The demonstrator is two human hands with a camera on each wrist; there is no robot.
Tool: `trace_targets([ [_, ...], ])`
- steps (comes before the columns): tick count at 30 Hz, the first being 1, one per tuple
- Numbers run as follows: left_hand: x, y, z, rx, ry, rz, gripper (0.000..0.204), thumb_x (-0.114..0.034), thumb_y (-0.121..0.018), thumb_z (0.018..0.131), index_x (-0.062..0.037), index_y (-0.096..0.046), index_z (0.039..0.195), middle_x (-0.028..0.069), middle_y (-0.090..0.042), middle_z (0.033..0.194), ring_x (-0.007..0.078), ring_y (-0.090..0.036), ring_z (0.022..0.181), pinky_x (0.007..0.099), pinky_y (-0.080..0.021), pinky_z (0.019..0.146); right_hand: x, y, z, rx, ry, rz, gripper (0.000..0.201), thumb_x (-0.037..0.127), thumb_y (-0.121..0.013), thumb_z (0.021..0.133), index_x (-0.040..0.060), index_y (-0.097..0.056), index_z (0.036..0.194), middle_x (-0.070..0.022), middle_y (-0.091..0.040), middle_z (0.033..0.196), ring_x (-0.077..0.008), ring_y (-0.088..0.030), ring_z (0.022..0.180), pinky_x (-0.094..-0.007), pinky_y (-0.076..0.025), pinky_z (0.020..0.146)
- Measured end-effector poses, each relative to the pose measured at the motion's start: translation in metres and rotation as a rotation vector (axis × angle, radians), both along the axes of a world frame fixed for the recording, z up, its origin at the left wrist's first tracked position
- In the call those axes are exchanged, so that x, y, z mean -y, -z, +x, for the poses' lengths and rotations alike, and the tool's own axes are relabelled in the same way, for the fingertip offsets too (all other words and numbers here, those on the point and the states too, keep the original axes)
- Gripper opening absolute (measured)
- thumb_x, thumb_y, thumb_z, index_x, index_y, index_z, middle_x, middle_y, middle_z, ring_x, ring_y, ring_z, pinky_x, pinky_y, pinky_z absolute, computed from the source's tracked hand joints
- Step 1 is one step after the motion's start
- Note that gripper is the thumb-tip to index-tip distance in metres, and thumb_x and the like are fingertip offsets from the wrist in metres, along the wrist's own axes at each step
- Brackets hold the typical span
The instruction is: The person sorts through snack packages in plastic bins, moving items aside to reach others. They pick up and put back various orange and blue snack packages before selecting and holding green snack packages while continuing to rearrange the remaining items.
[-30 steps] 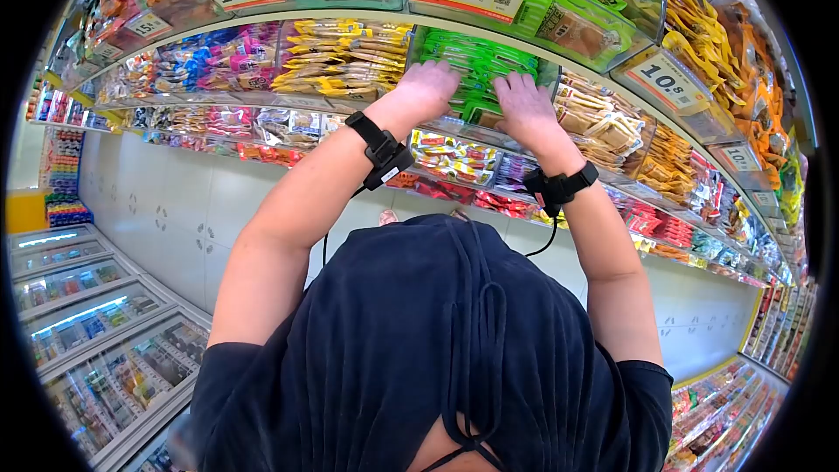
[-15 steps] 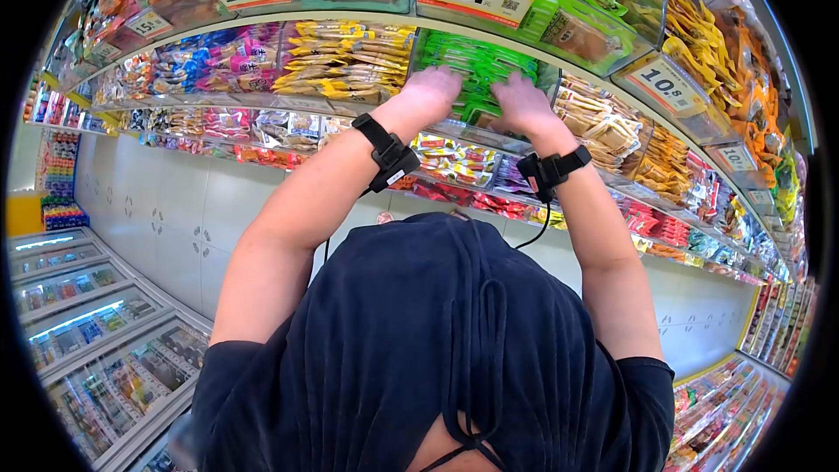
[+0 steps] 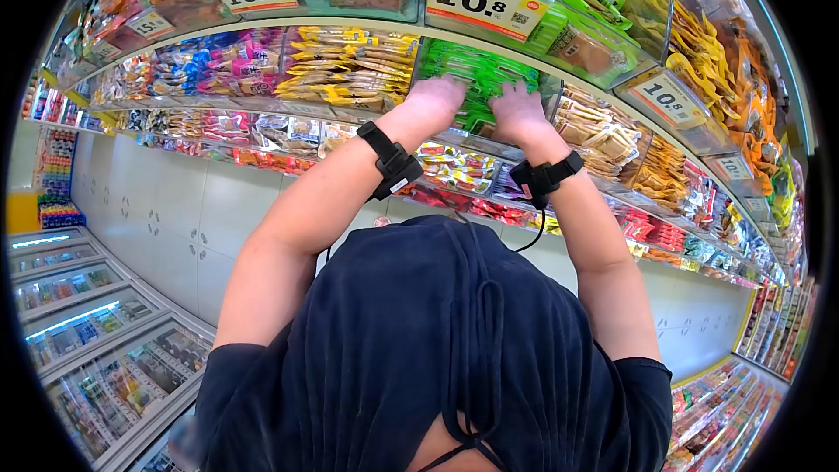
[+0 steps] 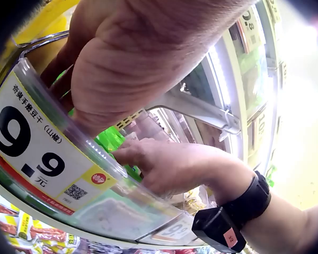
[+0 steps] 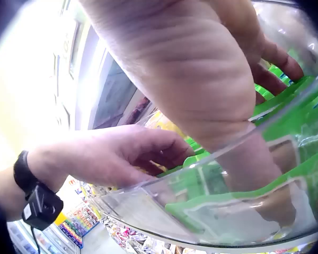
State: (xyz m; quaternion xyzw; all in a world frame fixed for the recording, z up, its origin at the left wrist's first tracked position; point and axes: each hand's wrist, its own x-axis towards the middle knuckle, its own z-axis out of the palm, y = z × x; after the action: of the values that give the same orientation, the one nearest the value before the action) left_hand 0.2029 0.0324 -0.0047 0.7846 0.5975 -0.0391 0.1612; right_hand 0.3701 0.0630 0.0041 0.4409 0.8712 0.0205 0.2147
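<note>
Both hands reach into a clear bin (image 5: 148, 203) filled with green snack packets (image 3: 476, 70). My left hand (image 3: 439, 101) is at the bin's left side, its loosely bent fingers at the packets in the right wrist view. My right hand (image 3: 519, 114) is at the right side with its fingers spread over the packets. In the right wrist view, fingertips (image 5: 292, 70) of that hand lie against the green wrappers, and its thumb reaches down behind the clear front wall. A 9.9 price label (image 4: 34, 143) is fixed to the bin's front.
Yellow packets (image 3: 350, 65) fill the bin to the left, and beige packets (image 3: 599, 127) the one to the right. Above, a shelf edge carries a 10.8 price card (image 3: 487, 2). More snack rows (image 3: 456, 166) run below. Glass-topped freezers (image 3: 131, 376) stand at the lower left.
Both hands have shifted slightly downward in the view with the shelf, staying at the green packets. The right wrist has drawn a little closer to the left.
</note>
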Motion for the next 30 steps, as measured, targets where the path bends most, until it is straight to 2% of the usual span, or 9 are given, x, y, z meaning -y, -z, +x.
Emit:
trace_targets([
  [3, -0.001, 0.001, 0.001, 0.006, -0.013, -0.008, 0.057, -0.021, -0.079, 0.071, -0.0007, -0.054, 0.118, 0.0201, -0.055, 0.119, 0.0372, -0.060, 0.105, 0.0438, -0.052, 0.086, -0.011, -0.013, 0.008, -0.110, 0.127, -0.309, 0.061, 0.029, -0.075, 0.067, 0.0118, -0.059, 0.124, -0.0215, -0.055, 0.118, -0.0378, -0.055, 0.110, -0.0427, -0.047, 0.093],
  [6, 0.001, 0.004, -0.001, 0.031, 0.002, 0.030, 0.057, -0.021, -0.079, 0.071, -0.0008, -0.053, 0.118, 0.0205, -0.056, 0.117, 0.0374, -0.061, 0.103, 0.0442, -0.052, 0.086, -0.008, -0.005, 0.018, -0.244, 0.127, -0.280, 0.059, 0.026, -0.073, 0.068, 0.0091, -0.058, 0.123, -0.0238, -0.055, 0.119, -0.0382, -0.055, 0.111, -0.0413, -0.047, 0.093],
  [10, 0.001, 0.007, -0.001, 0.026, 0.005, 0.034, 0.057, -0.020, -0.079, 0.070, -0.0007, -0.053, 0.117, 0.0208, -0.057, 0.115, 0.0375, -0.062, 0.101, 0.0447, -0.052, 0.084, -0.011, 0.013, 0.021, -0.330, 0.086, -0.305, 0.055, 0.025, -0.072, 0.068, 0.0077, -0.060, 0.118, -0.0235, -0.060, 0.112, -0.0371, -0.058, 0.106, -0.0420, -0.048, 0.089],
  [16, 0.001, 0.007, -0.003, 0.035, 0.003, 0.048, 0.055, -0.020, -0.078, 0.070, 0.0000, -0.053, 0.115, 0.0210, -0.057, 0.115, 0.0373, -0.062, 0.101, 0.0442, -0.052, 0.084, -0.011, -0.026, 0.018, -0.291, 0.066, -0.225, 0.046, 0.027, -0.072, 0.063, 0.0041, -0.064, 0.103, -0.0191, -0.067, 0.097, -0.0349, -0.064, 0.093, -0.0430, -0.052, 0.082],
  [19, -0.001, 0.008, -0.001, 0.024, 0.007, 0.023, 0.055, -0.020, -0.078, 0.071, 0.0000, -0.053, 0.116, 0.0210, -0.057, 0.115, 0.0372, -0.061, 0.102, 0.0442, -0.052, 0.084, -0.014, -0.051, 0.018, -0.317, 0.021, -0.177, 0.047, 0.027, -0.071, 0.064, 0.0045, -0.064, 0.105, -0.0196, -0.067, 0.096, -0.0353, -0.064, 0.093, -0.0432, -0.052, 0.082],
  [23, -0.001, 0.006, -0.001, 0.020, 0.010, 0.016, 0.055, -0.019, -0.076, 0.072, 0.0000, -0.051, 0.117, 0.0206, -0.057, 0.115, 0.0369, -0.061, 0.104, 0.0439, -0.052, 0.085, -0.016, -0.041, 0.019, -0.314, 0.014, -0.219, 0.053, 0.026, -0.070, 0.065, 0.0045, -0.061, 0.112, -0.0245, -0.064, 0.098, -0.0388, -0.061, 0.095, -0.0454, -0.050, 0.081],
  [24, 0.000, 0.007, -0.001, 0.022, 0.008, 0.020, 0.055, -0.019, -0.076, 0.072, 0.0001, -0.051, 0.117, 0.0206, -0.057, 0.115, 0.0369, -0.060, 0.104, 0.0438, -0.052, 0.086, -0.017, -0.034, 0.018, -0.278, 0.042, -0.264, 0.058, 0.026, -0.071, 0.065, 0.0044, -0.058, 0.118, -0.0264, -0.062, 0.103, -0.0390, -0.060, 0.099, -0.0444, -0.049, 0.085],
  [28, 0.001, 0.005, -0.003, 0.050, 0.018, 0.034, 0.054, -0.020, -0.077, 0.072, 0.0003, -0.052, 0.116, 0.0208, -0.057, 0.116, 0.0369, -0.060, 0.104, 0.0438, -0.052, 0.086, -0.016, 0.002, 0.025, -0.449, 0.035, -0.264, 0.062, 0.029, -0.072, 0.065, 0.0037, -0.058, 0.120, -0.0261, -0.063, 0.104, -0.0389, -0.061, 0.099, -0.0434, -0.049, 0.087],
  [30, 0.001, 0.006, -0.003, 0.045, 0.008, 0.034, 0.054, -0.019, -0.077, 0.071, 0.0003, -0.053, 0.115, 0.0210, -0.057, 0.115, 0.0372, -0.060, 0.103, 0.0441, -0.052, 0.085, -0.016, -0.006, 0.027, -0.465, 0.051, -0.269, 0.061, 0.029, -0.073, 0.065, 0.0023, -0.059, 0.118, -0.0258, -0.064, 0.102, -0.0378, -0.062, 0.095, -0.0417, -0.050, 0.085],
])
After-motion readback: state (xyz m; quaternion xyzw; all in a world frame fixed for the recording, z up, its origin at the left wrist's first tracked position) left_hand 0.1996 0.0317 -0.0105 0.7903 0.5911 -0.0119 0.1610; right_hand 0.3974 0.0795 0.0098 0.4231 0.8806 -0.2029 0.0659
